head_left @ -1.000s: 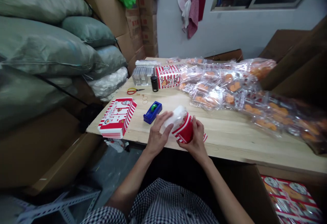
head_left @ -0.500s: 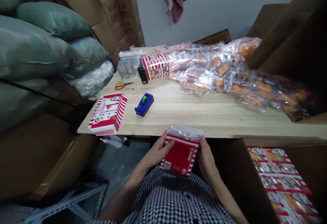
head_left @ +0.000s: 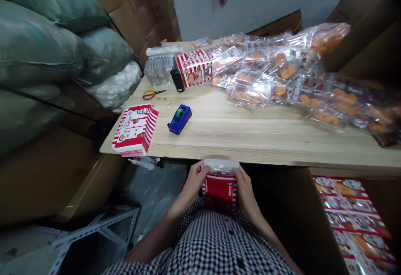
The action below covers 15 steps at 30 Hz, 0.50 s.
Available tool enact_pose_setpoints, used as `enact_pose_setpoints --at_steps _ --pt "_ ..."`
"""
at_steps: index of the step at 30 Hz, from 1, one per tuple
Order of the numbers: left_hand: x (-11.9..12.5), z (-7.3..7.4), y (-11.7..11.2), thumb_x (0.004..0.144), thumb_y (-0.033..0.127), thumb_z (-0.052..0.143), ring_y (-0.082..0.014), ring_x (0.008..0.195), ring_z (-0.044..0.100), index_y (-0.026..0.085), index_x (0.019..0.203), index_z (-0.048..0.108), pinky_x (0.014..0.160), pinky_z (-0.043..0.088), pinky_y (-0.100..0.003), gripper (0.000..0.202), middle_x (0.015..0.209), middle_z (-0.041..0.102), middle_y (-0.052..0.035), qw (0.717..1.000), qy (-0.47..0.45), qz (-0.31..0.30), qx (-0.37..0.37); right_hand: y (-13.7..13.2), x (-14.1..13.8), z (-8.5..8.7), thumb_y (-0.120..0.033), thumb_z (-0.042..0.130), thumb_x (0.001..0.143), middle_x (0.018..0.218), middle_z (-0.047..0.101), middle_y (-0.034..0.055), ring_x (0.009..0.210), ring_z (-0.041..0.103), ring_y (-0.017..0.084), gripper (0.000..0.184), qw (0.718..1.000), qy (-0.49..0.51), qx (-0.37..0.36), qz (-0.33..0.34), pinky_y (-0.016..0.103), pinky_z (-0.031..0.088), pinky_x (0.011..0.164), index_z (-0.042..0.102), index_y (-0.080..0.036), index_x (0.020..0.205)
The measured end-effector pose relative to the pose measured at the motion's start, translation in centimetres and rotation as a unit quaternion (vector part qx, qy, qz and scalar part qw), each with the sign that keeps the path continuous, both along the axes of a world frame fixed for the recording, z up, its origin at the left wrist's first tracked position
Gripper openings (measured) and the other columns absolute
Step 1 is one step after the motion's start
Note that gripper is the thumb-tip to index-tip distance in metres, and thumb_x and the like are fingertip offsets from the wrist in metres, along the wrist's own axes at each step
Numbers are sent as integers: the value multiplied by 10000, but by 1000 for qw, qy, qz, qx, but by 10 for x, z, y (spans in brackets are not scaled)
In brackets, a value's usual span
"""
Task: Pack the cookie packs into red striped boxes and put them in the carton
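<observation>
Between my two hands, close to my body and just in front of the table edge, is a red and white striped package with a clear plastic top. My left hand grips its upper left corner, thumb on the plastic. At the upper right corner, my right hand pinches the other side. What fills the package is hidden. On the table beyond lie a blue tape dispenser with a green core and a stack of red and white printed cards.
Yellow-red scissors, a black bottle, a striped box and clear plastic cases stand at the back left. Clear bags with orange pieces cover the back right. A carton of packed packages is at lower right.
The package has tilted, its plastic top now folded flatter toward the table edge. Both hands have shifted to its top corners. The camera view has dipped downward.
</observation>
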<state>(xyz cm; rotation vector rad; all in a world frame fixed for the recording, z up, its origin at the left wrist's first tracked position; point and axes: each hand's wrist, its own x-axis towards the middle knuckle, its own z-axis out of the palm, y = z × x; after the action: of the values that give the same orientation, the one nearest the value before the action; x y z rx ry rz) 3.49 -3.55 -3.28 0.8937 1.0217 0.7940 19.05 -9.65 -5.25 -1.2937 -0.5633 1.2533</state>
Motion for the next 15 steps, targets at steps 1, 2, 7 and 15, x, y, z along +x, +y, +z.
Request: enact_pose_setpoints --at_steps 1,2,7,15 --pt "1 -3 -1 809 243 612 -149 673 600 132 1039 727 662 441 -235 280 809 724 -26 1000 -13 7 -10 0 -2 -1 -448 585 903 969 749 14 838 664 209 328 1000 9 -5 -1 311 524 760 687 -223 1118" --pt "2 -6 -2 792 222 616 -143 667 594 133 1038 724 654 435 -230 283 809 722 -24 1000 -22 13 -18 0 -3 -3 -420 604 885 914 743 6 781 648 196 286 1000 14 -10 -9 295 513 722 696 -213 1060" --pt "1 -11 -3 761 209 672 -148 688 623 136 992 724 657 442 -233 248 830 730 -23 998 -44 8 -54 3 0 -12 -272 633 791 627 619 -55 571 500 134 90 998 14 -30 -52 230 402 555 625 -213 724" --pt "-19 -15 6 838 439 693 -253 981 685 140 889 722 955 464 -362 304 964 753 -98 968 -180 -53 -165 6 12 -9 -273 625 765 663 664 -47 594 566 177 36 997 54 -37 -39 292 477 633 623 -238 772"
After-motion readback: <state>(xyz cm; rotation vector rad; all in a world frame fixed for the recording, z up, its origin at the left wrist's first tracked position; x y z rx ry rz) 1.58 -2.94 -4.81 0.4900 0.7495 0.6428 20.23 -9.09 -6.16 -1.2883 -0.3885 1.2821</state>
